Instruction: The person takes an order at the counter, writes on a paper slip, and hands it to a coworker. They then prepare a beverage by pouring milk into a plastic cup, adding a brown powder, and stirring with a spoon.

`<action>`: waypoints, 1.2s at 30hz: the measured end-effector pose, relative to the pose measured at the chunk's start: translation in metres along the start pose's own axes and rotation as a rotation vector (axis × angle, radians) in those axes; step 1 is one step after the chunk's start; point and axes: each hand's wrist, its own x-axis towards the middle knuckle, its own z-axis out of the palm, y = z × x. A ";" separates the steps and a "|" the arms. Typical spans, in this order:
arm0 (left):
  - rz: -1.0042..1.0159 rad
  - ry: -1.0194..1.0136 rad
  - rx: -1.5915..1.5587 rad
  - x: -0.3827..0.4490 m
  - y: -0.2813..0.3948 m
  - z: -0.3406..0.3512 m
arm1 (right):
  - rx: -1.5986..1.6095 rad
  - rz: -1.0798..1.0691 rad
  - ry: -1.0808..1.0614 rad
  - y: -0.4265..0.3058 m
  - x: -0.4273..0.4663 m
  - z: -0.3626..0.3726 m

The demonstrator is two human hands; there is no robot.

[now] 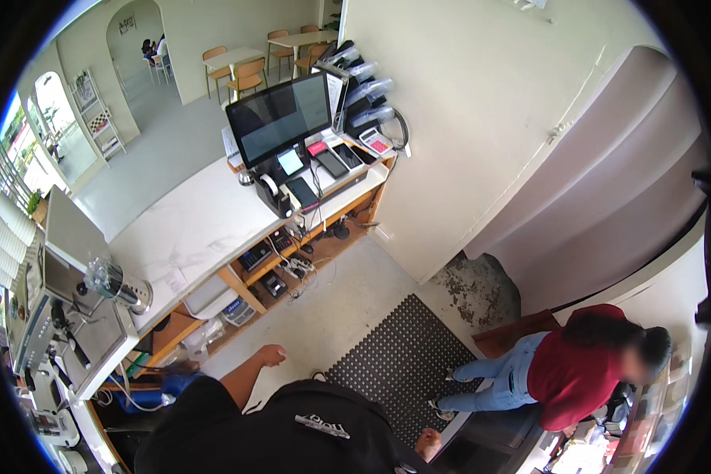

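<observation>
My left hand [271,355] hangs over the pale floor beside the counter shelves, fingers loosely curled; nothing shows in it. My right hand [429,444] is low in the picture, near the edge of the black perforated rubber mat [391,349], its fingers curled too; whether it holds anything cannot be told. Before me stands a white marble-look counter [195,231] with a black monitor [281,118], a pink-and-white calculator [376,141], several phones or handheld devices and a metal canister [136,293] of plastic-wrapped items.
A co-worker in a red top [575,379] leans over a cluttered worktop at the right. An espresso machine [41,332] stands at the left. Open shelves under the counter hold a telephone [255,256] and cables. A grey curtain [604,178] hangs in a doorway; tables and chairs stand beyond.
</observation>
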 end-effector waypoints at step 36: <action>0.634 0.681 -0.824 0.072 0.336 -0.344 | 0.808 -0.752 -0.810 -0.797 0.588 0.077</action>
